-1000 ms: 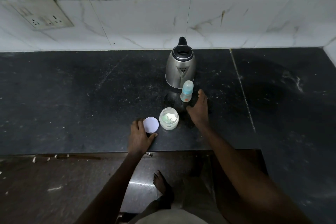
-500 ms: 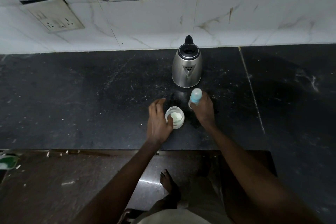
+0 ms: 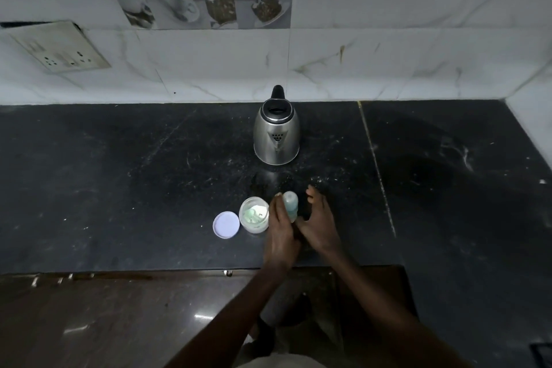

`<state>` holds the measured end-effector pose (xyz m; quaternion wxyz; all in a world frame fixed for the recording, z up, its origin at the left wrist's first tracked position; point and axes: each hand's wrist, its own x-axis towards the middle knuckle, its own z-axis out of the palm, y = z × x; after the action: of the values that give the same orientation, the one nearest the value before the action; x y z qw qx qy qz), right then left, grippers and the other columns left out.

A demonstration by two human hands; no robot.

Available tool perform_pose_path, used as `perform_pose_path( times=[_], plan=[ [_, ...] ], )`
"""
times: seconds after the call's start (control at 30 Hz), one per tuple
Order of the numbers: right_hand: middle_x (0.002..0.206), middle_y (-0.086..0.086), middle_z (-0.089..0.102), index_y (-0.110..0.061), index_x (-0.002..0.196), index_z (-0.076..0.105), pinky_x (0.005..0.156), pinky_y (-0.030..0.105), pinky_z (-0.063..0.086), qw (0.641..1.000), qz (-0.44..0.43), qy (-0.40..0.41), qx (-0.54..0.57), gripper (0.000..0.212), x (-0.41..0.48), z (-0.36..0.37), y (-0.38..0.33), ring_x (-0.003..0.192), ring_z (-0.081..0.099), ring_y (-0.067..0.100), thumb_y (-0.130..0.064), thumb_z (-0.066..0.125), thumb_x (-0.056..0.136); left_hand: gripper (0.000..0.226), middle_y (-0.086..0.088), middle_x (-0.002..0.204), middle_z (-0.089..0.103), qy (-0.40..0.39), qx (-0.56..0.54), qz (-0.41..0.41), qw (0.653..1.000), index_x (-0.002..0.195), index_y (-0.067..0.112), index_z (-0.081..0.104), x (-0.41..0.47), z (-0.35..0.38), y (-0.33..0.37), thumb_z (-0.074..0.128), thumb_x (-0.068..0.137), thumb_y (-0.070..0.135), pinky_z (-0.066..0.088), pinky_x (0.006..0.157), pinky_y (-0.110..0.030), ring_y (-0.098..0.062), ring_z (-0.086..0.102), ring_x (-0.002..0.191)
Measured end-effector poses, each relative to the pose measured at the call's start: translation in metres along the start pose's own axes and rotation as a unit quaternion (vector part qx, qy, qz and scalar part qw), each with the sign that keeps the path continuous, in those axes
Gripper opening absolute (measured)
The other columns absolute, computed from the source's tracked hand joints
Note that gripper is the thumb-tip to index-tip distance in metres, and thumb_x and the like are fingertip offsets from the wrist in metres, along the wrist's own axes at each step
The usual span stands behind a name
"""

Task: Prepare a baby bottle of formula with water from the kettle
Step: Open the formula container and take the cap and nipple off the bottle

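A small baby bottle (image 3: 290,205) with a pale teal cap stands tilted between my hands above the black counter (image 3: 149,188). My left hand (image 3: 280,233) wraps its fingers around the bottle's upper left side. My right hand (image 3: 319,224) meets the bottle's base, with its thumb lifted clear of the bottle. Just left of my hands the formula jar (image 3: 254,215) stands open, with white powder and a green scoop inside. Its round lilac lid (image 3: 226,224) lies flat beside it. The steel kettle (image 3: 276,136) stands farther back, its lid shut and its spout towards me.
A tiled wall with a socket plate (image 3: 61,49) runs behind the counter. The counter's front edge (image 3: 179,270) lies just below my wrists, with dark floor beneath. A seam (image 3: 376,170) crosses the counter to the right of the kettle.
My left hand has left the formula jar and gone to the bottle. The bottle has come nearer to me, away from the kettle, with both hands around it.
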<state>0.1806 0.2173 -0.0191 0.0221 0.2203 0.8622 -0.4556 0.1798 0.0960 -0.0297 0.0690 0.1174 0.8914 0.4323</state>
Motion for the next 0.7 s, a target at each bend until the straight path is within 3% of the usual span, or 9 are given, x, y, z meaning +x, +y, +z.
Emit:
perform_pose_path(
  times=[0.1, 0.17, 0.27, 0.33, 0.43, 0.53, 0.63, 0.7],
  plan=[
    [0.167, -0.001, 0.028, -0.026, 0.163, 0.026, 0.124, 0.037, 0.031, 0.994, -0.08, -0.067, -0.016, 0.094, 0.014, -0.009, -0.001, 0.152, 0.031, 0.013, -0.02, 0.073, 0.083, 0.099, -0.015, 0.168, 0.026, 0.008, -0.028, -0.037, 0.999, 0.163, 0.006, 0.014, 0.003, 0.001, 0.002, 0.069, 0.081, -0.006, 0.036, 0.122, -0.041, -0.027, 0.029, 0.154],
    [0.162, -0.003, 0.037, -0.028, 0.16, 0.034, 0.122, 0.034, 0.034, 0.989, -0.096, -0.106, -0.023, 0.086, 0.02, -0.008, -0.003, 0.148, 0.038, 0.013, -0.02, 0.073, 0.084, 0.091, -0.013, 0.166, 0.03, 0.008, -0.041, -0.061, 0.997, 0.164, 0.008, 0.014, 0.007, 0.005, 0.002, 0.067, 0.09, 0.003, 0.033, 0.12, -0.031, -0.023, 0.032, 0.152],
    [0.145, -0.003, 0.055, -0.029, 0.146, 0.052, 0.111, 0.037, 0.046, 0.986, -0.123, -0.104, -0.049, 0.064, 0.023, -0.007, 0.0, 0.133, 0.056, 0.017, -0.021, 0.07, 0.086, 0.077, -0.003, 0.161, 0.038, 0.017, -0.056, -0.084, 0.995, 0.163, 0.012, 0.02, 0.01, 0.01, 0.003, 0.063, 0.1, 0.016, 0.031, 0.112, -0.023, -0.013, 0.039, 0.144],
    [0.133, -0.007, 0.058, -0.028, 0.135, 0.058, 0.1, 0.039, 0.051, 0.984, -0.144, -0.092, -0.056, 0.052, 0.019, -0.01, 0.001, 0.121, 0.061, 0.016, -0.027, 0.072, 0.084, 0.062, 0.003, 0.15, 0.048, 0.027, -0.065, -0.091, 0.993, 0.155, 0.013, 0.034, 0.01, 0.011, 0.001, 0.06, 0.1, 0.02, 0.039, 0.104, -0.027, -0.012, 0.049, 0.134],
    [0.117, -0.011, 0.058, -0.028, 0.117, 0.063, 0.087, 0.041, 0.055, 0.974, -0.19, -0.092, -0.077, 0.041, 0.019, -0.022, -0.004, 0.105, 0.062, 0.011, -0.038, 0.068, 0.078, 0.036, -0.003, 0.113, 0.063, 0.041, -0.071, -0.084, 0.993, 0.126, 0.012, 0.049, 0.015, 0.012, -0.005, 0.063, 0.092, 0.016, 0.045, 0.078, -0.037, -0.024, 0.064, 0.101],
    [0.117, -0.014, 0.06, -0.029, 0.121, 0.065, 0.088, 0.036, 0.056, 0.967, -0.228, -0.1, -0.06, 0.045, 0.027, -0.036, -0.015, 0.105, 0.062, 0.005, -0.028, 0.073, 0.077, 0.041, -0.001, 0.113, 0.065, 0.046, -0.063, -0.081, 0.994, 0.125, 0.014, 0.052, 0.02, 0.012, -0.011, 0.072, 0.089, 0.013, 0.05, 0.081, -0.041, -0.024, 0.065, 0.102],
    [0.117, -0.016, 0.066, -0.03, 0.126, 0.063, 0.088, 0.026, 0.056, 0.979, -0.183, -0.086, 0.015, 0.056, 0.036, -0.055, -0.012, 0.107, 0.065, 0.003, -0.016, 0.083, 0.076, 0.045, -0.001, 0.114, 0.067, 0.049, -0.058, -0.074, 0.994, 0.127, 0.017, 0.053, 0.021, 0.011, -0.011, 0.076, 0.088, 0.02, 0.05, 0.083, -0.04, -0.021, 0.063, 0.102],
    [0.108, -0.014, 0.068, -0.032, 0.117, 0.06, 0.084, 0.028, 0.057, 0.991, -0.117, -0.045, 0.047, 0.051, 0.039, -0.064, 0.003, 0.098, 0.067, 0.007, -0.017, 0.085, 0.076, 0.053, -0.003, 0.12, 0.067, 0.052, -0.051, -0.073, 0.995, 0.133, 0.015, 0.053, 0.022, 0.013, -0.013, 0.078, 0.087, 0.018, 0.05, 0.089, -0.038, -0.021, 0.063, 0.107]
  ],
)
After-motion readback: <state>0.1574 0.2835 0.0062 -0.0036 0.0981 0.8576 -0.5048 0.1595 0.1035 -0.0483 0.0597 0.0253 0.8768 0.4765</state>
